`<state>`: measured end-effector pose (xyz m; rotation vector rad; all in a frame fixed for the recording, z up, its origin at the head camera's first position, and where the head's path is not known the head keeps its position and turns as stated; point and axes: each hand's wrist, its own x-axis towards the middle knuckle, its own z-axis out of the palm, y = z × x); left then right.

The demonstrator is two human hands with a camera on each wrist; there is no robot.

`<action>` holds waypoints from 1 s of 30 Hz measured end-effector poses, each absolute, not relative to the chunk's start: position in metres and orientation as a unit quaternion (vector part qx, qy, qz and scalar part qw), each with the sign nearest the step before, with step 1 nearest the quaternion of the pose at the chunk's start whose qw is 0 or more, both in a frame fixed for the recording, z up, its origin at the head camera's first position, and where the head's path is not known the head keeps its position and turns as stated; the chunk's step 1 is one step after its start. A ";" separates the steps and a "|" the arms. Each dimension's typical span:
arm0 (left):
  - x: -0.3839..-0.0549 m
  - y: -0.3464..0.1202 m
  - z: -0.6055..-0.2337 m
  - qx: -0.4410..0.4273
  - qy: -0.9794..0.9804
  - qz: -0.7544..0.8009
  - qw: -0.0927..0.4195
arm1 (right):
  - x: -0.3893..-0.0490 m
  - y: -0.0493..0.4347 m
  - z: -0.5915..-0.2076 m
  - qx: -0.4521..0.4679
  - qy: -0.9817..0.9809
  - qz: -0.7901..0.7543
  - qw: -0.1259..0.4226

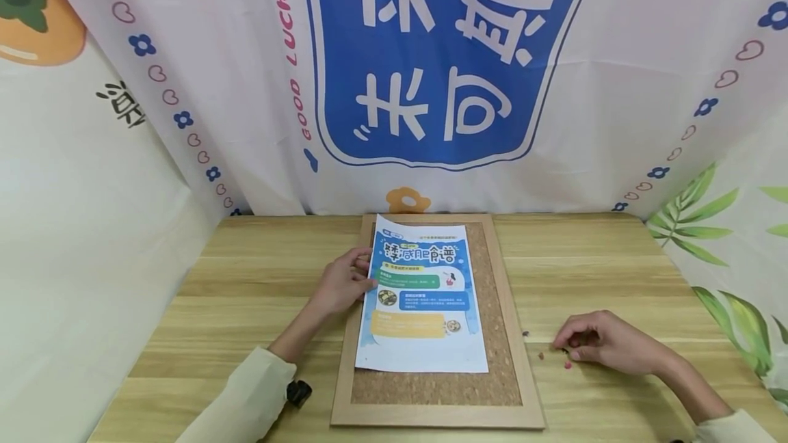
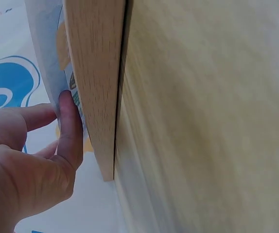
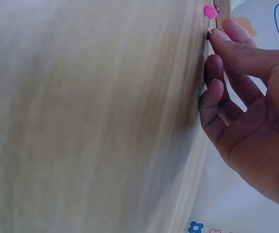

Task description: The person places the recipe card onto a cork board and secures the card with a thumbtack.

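Note:
A printed sheet of paper [image 1: 425,354] with blue, green and yellow panels lies over a wood-framed cork board [image 1: 443,392]. My left hand [image 1: 345,282] pinches the sheet's left edge between thumb and fingers, beside the board's frame [image 2: 93,73]. The sheet's top left corner curls up. On the table to the right of the board, my right hand [image 1: 606,344] has thumb and index finger together at a small dark thumbtack [image 3: 208,34], whose pale needle shows. Close to those fingertips lies a pink thumbtack [image 1: 568,365]. A brownish one [image 1: 541,355] and a purple one [image 1: 526,333] lie nearer the board.
The wood-grain table [image 1: 246,272] extends on both sides of the board. Behind it hangs a printed cloth [image 1: 277,176] with a blue sign, reaching down to the table's back edge. Cloth with leaf prints [image 1: 695,217] hangs on the right.

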<state>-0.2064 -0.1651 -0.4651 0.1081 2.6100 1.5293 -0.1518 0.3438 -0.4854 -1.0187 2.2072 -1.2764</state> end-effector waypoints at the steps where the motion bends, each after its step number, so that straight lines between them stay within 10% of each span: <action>1: -0.206 -0.165 -0.465 0.034 0.861 0.505 0.058 | -0.152 0.343 -0.485 -0.365 0.790 -0.453 0.192; 30: -0.201 -0.157 -0.464 0.045 0.884 0.458 0.078 | -0.158 0.322 -0.480 -0.333 0.847 -0.393 0.129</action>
